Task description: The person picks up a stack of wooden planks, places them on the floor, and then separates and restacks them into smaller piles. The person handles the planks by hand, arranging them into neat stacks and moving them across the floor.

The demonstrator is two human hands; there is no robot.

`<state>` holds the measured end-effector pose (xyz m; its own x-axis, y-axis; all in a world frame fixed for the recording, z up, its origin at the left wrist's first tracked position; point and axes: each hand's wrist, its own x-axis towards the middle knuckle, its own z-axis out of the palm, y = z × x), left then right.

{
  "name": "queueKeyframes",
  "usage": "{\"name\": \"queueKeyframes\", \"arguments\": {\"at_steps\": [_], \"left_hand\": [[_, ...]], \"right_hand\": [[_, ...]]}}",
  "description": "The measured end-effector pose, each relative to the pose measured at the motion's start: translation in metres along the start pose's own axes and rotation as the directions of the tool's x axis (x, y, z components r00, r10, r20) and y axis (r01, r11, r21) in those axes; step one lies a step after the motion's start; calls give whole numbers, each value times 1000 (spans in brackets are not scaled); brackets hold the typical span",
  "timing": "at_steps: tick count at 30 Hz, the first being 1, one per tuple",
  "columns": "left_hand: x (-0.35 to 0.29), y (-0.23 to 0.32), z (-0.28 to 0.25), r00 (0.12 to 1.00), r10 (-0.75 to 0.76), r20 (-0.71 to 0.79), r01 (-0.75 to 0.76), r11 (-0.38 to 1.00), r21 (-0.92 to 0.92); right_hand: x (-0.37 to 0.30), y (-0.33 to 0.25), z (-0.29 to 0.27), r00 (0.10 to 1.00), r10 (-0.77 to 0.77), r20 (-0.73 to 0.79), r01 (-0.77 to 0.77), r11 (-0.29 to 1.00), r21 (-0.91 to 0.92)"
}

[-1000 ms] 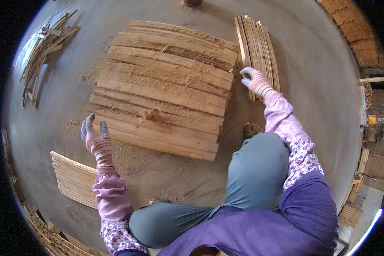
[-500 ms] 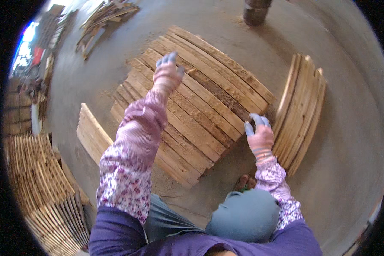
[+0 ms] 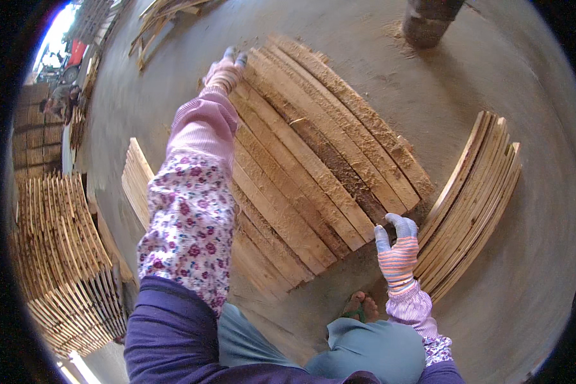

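Note:
Rough wooden boards (image 3: 281,185) lie side by side on the floor before me, their tops strewn with sawdust. One darker, bark-edged board (image 3: 329,150) runs between paler ones. My left hand (image 3: 224,73), in a striped glove with grey-blue fingertips, reaches to the far end of the boards, fingers stretched out. My right hand (image 3: 399,253), gloved alike, is at the near end of the darker board. Its thumb and fingers are apart and curved, close to the board's end; whether they touch it I cannot tell.
Stacked boards (image 3: 470,205) stand at the right, and a few more (image 3: 136,179) lie at the left. Slatted wood piles (image 3: 67,256) fill the lower left. A dark round post or bin (image 3: 429,22) stands far right, scrap wood (image 3: 160,22) far left. Another person (image 3: 61,102) is in the left background.
My left hand has moved from over the boards toward their far end. My right hand stays by the near end of the darker board. The view has shifted.

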<state>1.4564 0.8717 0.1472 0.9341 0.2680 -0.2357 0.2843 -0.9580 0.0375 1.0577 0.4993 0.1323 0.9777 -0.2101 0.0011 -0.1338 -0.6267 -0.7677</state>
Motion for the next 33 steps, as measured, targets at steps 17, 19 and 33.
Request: {"name": "queueKeyframes", "arguments": {"at_steps": [17, 19, 33], "left_hand": [[-171, -91, -74, 999, -35, 28, 33, 168, -985], [-189, -131, -63, 996, -86, 19, 55, 429, -902], [-396, -262, 115, 940, -333, 75, 281, 629, -725]], "right_hand": [[12, -30, -49, 94, -219, 971, -6, 975, 221], [-8, -20, -44, 34, -224, 974, -265, 938, 225], [177, -275, 104, 809, -550, 207, 81, 453, 888]]}}
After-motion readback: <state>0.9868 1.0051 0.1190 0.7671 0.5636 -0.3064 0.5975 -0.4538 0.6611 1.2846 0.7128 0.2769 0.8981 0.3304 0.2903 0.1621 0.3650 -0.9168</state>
